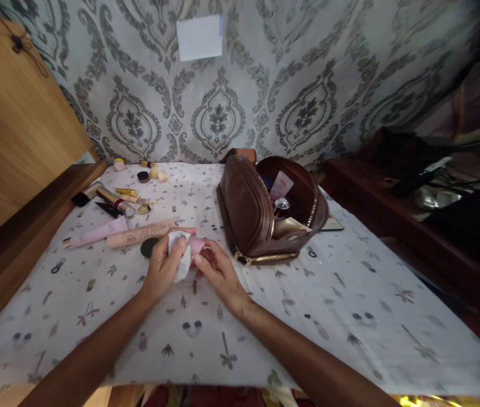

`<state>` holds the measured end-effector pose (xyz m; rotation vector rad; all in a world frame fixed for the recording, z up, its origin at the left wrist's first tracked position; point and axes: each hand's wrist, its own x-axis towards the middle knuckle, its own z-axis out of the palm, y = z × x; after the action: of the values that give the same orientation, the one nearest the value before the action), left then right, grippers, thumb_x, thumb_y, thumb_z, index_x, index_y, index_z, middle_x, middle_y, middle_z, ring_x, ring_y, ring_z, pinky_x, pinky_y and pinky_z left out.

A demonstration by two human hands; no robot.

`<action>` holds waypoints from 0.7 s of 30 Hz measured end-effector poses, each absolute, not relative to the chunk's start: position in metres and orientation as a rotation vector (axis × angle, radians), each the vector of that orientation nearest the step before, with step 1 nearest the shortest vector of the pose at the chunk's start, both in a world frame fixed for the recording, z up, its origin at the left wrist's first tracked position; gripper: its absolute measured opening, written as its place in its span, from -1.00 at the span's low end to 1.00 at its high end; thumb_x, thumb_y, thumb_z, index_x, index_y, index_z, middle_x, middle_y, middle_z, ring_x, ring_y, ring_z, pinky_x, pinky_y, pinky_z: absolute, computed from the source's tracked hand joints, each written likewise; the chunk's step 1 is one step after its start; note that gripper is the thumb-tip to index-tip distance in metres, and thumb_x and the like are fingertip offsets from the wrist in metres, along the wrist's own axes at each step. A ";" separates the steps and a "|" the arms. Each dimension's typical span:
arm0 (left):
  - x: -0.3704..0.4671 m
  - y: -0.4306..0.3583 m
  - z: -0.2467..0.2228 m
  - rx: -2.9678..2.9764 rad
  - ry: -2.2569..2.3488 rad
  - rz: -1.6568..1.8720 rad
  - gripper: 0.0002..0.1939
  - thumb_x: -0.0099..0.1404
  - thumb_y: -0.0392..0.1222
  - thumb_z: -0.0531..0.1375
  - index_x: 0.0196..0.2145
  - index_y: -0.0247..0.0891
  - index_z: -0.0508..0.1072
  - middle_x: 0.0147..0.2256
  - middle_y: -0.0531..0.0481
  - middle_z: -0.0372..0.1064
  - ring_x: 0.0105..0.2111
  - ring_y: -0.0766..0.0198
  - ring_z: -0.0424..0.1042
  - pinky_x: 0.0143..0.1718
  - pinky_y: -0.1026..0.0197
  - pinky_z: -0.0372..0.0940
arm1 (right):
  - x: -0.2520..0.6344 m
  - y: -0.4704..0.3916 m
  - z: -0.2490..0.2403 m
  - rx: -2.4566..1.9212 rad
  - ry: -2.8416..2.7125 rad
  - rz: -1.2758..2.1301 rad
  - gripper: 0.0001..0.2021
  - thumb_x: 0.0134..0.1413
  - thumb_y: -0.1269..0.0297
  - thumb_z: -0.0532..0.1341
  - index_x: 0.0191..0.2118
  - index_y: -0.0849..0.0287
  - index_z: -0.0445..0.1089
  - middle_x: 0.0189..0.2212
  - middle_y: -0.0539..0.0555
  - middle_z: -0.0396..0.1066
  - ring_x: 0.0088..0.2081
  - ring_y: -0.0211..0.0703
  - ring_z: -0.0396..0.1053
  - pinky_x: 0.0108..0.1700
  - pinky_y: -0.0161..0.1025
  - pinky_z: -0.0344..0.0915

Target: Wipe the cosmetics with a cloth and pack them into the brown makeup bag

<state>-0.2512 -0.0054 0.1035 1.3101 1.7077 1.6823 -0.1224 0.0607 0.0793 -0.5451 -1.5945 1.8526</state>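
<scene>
My left hand point(160, 267) is closed on a white cloth or wipe point(184, 267), bunched under its thumb. A small pink item point(196, 245) sticks out of the cloth, and the fingers of my right hand point(221, 276) pinch it. The cloth and fingers hide most of it, so its kind is unclear. Just left of my hands lie a peach tube point(140, 233), a lilac tube point(98, 232) and a dark round lid or disc point(149, 247). Right of my hands stands a brown zip makeup bag point(248, 203), its top unzipped, with a white tube point(281, 185) inside.
Several cosmetics, among them a gold tube point(126, 193) and a small dark pot point(143, 177), lie at the back left of the patterned cloth point(345, 316). A wooden panel point(19, 107) borders the left. Dark clutter stands right, and patterned wallpaper point(218, 107) covers the back wall.
</scene>
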 end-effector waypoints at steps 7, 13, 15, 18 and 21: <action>-0.247 -0.007 0.111 1.266 1.758 1.612 -0.61 0.42 0.03 0.02 -0.07 -0.21 0.52 -0.05 -0.06 0.50 0.01 0.11 0.41 0.09 0.14 0.23 | -0.124 0.063 0.075 -0.612 -1.526 1.780 -0.52 -0.01 0.07 0.36 0.01 0.08 0.29 -0.19 0.04 0.43 -0.30 -0.18 0.43 -0.26 -0.24 0.41; -0.243 -0.007 0.110 1.318 1.734 1.607 -0.63 0.40 0.03 0.05 -0.07 -0.21 0.52 -0.08 -0.08 0.51 -0.06 0.12 0.43 0.05 0.16 0.25 | -0.118 0.057 0.074 -0.569 -1.898 1.177 -0.43 -0.05 0.46 0.29 0.13 0.06 0.27 0.01 0.14 0.39 -0.07 -0.03 0.40 0.02 -0.05 0.37; -0.243 -0.007 0.111 1.337 1.742 1.599 -0.65 0.37 0.04 0.08 -0.10 -0.21 0.53 -0.13 -0.07 0.52 -0.14 0.13 0.45 -0.05 0.18 0.30 | -0.118 0.055 0.073 -0.588 -1.959 1.117 -0.38 -0.06 0.48 0.29 0.17 0.05 0.24 0.00 0.14 0.40 -0.08 -0.01 0.41 0.04 -0.03 0.37; -0.245 -0.005 0.111 1.214 1.736 1.614 -0.65 0.36 0.07 0.09 -0.16 -0.19 0.54 -0.19 -0.05 0.52 -0.16 0.16 0.47 -0.08 0.22 0.31 | -0.118 0.054 0.071 -0.595 -1.984 1.087 -0.39 -0.05 0.47 0.28 0.17 0.07 0.21 0.01 0.16 0.39 -0.08 -0.01 0.42 0.03 -0.03 0.39; -0.250 -0.003 0.109 1.029 1.654 1.605 -0.63 0.35 0.12 0.10 -0.16 -0.17 0.55 -0.22 -0.02 0.53 -0.13 0.19 0.48 -0.02 0.25 0.30 | -0.117 0.056 0.070 -0.439 -2.045 0.947 -0.45 0.01 0.52 0.23 0.15 0.08 0.22 0.12 0.21 0.33 0.14 0.05 0.30 0.18 0.04 0.27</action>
<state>-0.2496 -0.0027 0.1093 1.0289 1.6535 1.6052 -0.1174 0.0558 0.0697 -0.4385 -2.0449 0.9467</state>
